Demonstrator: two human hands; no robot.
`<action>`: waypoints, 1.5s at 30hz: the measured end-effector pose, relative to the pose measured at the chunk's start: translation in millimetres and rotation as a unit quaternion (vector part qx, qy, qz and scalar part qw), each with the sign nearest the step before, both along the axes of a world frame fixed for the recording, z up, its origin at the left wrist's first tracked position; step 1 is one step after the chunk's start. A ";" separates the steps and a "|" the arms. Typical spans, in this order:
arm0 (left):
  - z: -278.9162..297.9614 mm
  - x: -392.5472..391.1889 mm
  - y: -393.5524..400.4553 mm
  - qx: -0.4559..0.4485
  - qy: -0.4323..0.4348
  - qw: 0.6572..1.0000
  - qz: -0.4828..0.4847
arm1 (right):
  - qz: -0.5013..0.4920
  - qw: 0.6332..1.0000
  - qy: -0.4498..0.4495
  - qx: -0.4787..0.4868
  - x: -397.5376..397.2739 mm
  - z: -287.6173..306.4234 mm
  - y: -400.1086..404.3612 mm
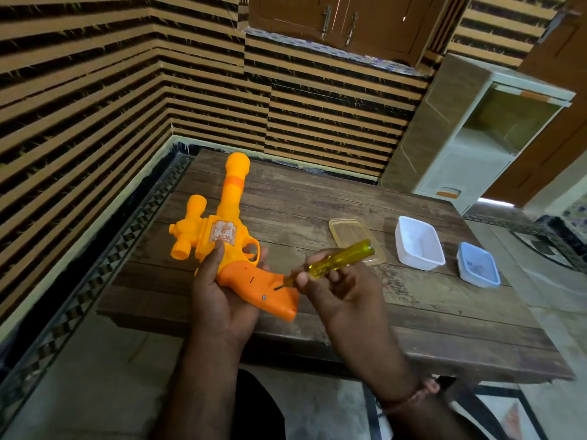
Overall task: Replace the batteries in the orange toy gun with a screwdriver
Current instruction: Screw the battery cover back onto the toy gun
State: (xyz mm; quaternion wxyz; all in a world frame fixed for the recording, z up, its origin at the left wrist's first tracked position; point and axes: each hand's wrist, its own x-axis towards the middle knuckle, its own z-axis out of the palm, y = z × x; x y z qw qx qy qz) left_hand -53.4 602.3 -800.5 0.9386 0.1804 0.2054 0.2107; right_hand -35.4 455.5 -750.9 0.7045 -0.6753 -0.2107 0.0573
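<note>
My left hand [219, 300] is gripping the orange toy gun [228, 236] around its handle, thumb lying on the body, holding it just above the near part of the wooden table [397, 300] with the barrel pointing away from me. My right hand [336, 287] is pinching the yellow-handled screwdriver [341, 258] between its fingers, the tip touching the darker orange grip panel near a small slot. Farther right on the table I am seeing 1 clear lid [355, 239], then 1 white tub [419, 242], then 1 lidded blue-rimmed container [478, 265], each standing apart.
</note>
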 end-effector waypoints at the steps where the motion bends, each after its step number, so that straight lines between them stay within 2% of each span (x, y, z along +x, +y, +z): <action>1: -0.9 0.0 0.5 0.003 -0.001 1.000 0.001 | 0.011 1.000 -0.011 -0.012 -3.9 -3.6 0.8; 10: -0.9 0.7 0.0 0.011 -0.021 1.000 -0.008 | 0.005 0.998 -0.030 -0.060 -8.5 -8.6 4.3; 18: -3.3 0.9 1.1 0.003 0.002 1.000 -0.007 | 0.013 0.996 -0.047 -0.077 -10.2 -11.8 7.8; 30: -0.9 -0.7 -0.3 0.017 0.013 1.000 -0.003 | 0.000 0.999 -0.024 -0.024 -10.3 -3.3 7.3; 42: -7.1 0.1 1.8 0.011 -0.016 1.000 -0.020 | -0.005 0.992 -0.059 -0.108 -12.7 -4.2 10.0; 45: -6.6 0.9 1.8 0.002 -0.009 1.000 -0.021 | -0.023 0.983 -0.119 -0.140 -13.1 -2.7 10.3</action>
